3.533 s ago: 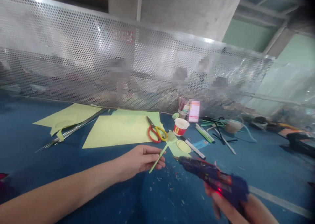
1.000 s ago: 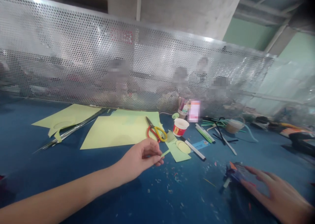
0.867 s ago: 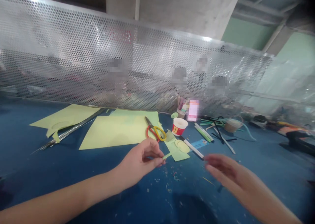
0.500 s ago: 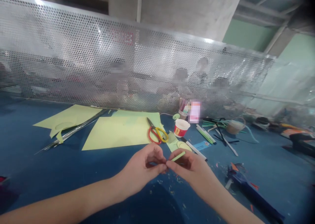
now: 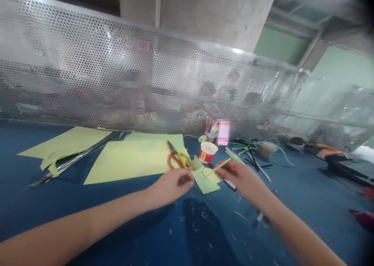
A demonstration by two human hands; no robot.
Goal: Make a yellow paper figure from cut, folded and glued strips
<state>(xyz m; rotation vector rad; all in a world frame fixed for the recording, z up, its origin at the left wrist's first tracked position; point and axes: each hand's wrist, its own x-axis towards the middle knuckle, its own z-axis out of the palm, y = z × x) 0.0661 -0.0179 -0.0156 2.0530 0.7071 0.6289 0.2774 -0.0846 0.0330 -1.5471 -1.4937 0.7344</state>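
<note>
My right hand (image 5: 236,174) is closed around one end of a thin pale-green strip (image 5: 221,165), probably paper. The strip slants over a round pale-yellow paper disc (image 5: 210,175), which lies on a light-green paper piece (image 5: 207,186). To the left, my left hand (image 5: 172,184) is curled, thumb and fingertips close together; whether anything is between them cannot be seen. Just beyond it, scissors (image 5: 180,159) with red and yellow handles rest on a large yellow-green sheet (image 5: 128,159). A red-and-white paper cup (image 5: 208,153) stands behind the disc.
Another cut sheet (image 5: 73,139) lies at the left beside a long clear plastic-looking roll (image 5: 78,157). A phone (image 5: 223,132) and a cup of sticks (image 5: 209,133) stand near the perforated metal screen (image 5: 96,75). Black and green strips (image 5: 254,157) lie at right; paper scraps dot the blue tabletop (image 5: 146,238).
My hands have parted. The right hand has moved forward and right with the pale-green strip, towards the disc. My left hand stays near the scissors, and the view has turned slightly right.
</note>
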